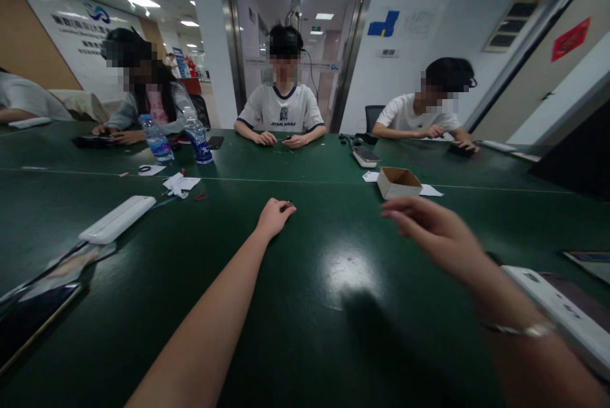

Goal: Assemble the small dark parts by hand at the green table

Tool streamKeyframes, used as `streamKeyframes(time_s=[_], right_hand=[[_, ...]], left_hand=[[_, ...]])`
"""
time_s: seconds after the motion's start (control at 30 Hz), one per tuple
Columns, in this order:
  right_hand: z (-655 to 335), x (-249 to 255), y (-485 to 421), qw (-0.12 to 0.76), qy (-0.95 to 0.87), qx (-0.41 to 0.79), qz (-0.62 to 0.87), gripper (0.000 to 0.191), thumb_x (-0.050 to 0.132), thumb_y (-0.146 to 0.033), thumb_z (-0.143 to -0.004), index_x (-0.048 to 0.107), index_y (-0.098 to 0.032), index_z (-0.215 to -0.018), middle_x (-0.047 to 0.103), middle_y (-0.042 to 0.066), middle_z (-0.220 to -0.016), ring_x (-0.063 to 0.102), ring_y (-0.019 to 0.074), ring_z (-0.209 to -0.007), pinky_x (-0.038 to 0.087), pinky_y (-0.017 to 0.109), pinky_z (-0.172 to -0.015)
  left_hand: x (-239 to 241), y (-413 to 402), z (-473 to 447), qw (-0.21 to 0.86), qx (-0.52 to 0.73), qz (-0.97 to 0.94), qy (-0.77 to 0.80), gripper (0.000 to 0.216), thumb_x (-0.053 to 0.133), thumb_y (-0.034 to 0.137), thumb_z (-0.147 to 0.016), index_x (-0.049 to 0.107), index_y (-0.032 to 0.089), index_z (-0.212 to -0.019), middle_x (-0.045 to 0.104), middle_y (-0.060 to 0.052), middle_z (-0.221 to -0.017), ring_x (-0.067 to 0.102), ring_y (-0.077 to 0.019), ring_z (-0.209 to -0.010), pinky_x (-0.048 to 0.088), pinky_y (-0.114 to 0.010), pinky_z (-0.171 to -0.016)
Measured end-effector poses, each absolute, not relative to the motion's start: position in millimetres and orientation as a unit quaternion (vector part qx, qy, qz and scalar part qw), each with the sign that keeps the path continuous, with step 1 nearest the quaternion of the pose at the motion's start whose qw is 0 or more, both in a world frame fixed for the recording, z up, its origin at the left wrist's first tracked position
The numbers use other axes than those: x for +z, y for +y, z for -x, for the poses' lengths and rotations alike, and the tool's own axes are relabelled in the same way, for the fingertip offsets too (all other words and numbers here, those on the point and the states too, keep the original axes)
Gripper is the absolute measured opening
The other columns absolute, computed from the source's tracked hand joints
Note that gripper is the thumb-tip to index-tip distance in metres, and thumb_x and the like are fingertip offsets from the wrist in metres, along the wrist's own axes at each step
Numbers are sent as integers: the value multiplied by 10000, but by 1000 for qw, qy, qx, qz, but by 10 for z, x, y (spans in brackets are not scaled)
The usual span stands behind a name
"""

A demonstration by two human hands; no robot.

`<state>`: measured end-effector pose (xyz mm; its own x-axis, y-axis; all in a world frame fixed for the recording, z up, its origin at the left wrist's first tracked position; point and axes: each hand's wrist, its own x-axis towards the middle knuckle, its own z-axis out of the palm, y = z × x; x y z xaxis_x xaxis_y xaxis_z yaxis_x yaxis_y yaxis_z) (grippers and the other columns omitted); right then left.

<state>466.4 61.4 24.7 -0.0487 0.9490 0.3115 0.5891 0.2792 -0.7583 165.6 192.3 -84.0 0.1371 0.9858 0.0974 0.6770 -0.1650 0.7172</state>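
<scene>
My left hand (275, 217) rests on the green table, its fingers closed around a small dark object (286, 206) that pokes out by the thumb and is too small to name. Raised over the table on the right is my right hand (431, 227), slightly blurred, with thumb and fingertips drawn together. Whether anything sits between those fingertips cannot be made out. Just beyond it stands an open cardboard box (399, 183), nearest to the right hand; its contents are hidden.
A white power bank (117, 220) and a phone (35, 322) lie at left. Paper scraps (181, 184) and two water bottles (197, 136) are farther back. A white device (557, 300) lies beside my right forearm. Three people sit opposite, another at far left.
</scene>
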Motion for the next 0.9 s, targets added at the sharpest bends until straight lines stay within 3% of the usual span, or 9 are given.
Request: streamKeyframes(time_s=[0.1,0.2,0.33,0.53,0.7,0.9], right_hand=[[-3989,-124,1295,306,-747,285,516,204,644,-222,-804,672,-229,-1006,669,46,-915,621,177,-765,502,312,-690],[-3472,-594,1837,253,-744,298,542,254,704,-174,-743,660,-175,-993,662,32,-859,604,160,-734,469,286,-686],[-3166,-948,2100,326,-739,281,518,209,730,-259,-736,637,-174,-903,637,5,-823,586,147,-748,444,255,-684],[-3178,-1048,2070,393,-722,264,504,170,707,-245,-734,595,-174,-839,631,4,-829,563,145,-747,437,260,-688],[-3199,-1079,2062,441,-688,302,491,197,705,-249,-718,612,-176,-876,645,8,-842,586,149,-775,457,276,-727],[-3209,-1102,2070,451,-683,282,500,222,708,-252,-716,652,-178,-917,640,18,-848,573,142,-702,476,284,-687]], left_hand=[[-861,1909,-1760,257,302,-714,577,352,520,455,-869,698,195,-1026,566,-87,-1044,579,-213,-946,454,-335,-864],[-912,1929,-1762,243,320,-719,567,325,503,428,-883,688,207,-1032,579,-75,-1033,583,-201,-936,459,-316,-844],[-971,2028,-1669,245,346,-711,561,299,486,373,-897,681,192,-1034,602,-73,-986,589,-198,-948,455,-303,-851],[-1046,2087,-1691,305,381,-687,538,321,455,392,-910,701,201,-988,610,-65,-1002,592,-190,-972,456,-303,-879],[-1115,2111,-1669,348,472,-621,520,285,499,303,-881,683,171,-1053,575,-102,-1139,592,-196,-1007,465,-319,-896],[-1095,2106,-1627,353,559,-605,444,325,569,247,-839,607,209,-1159,633,-71,-1026,612,-191,-969,473,-351,-902]])
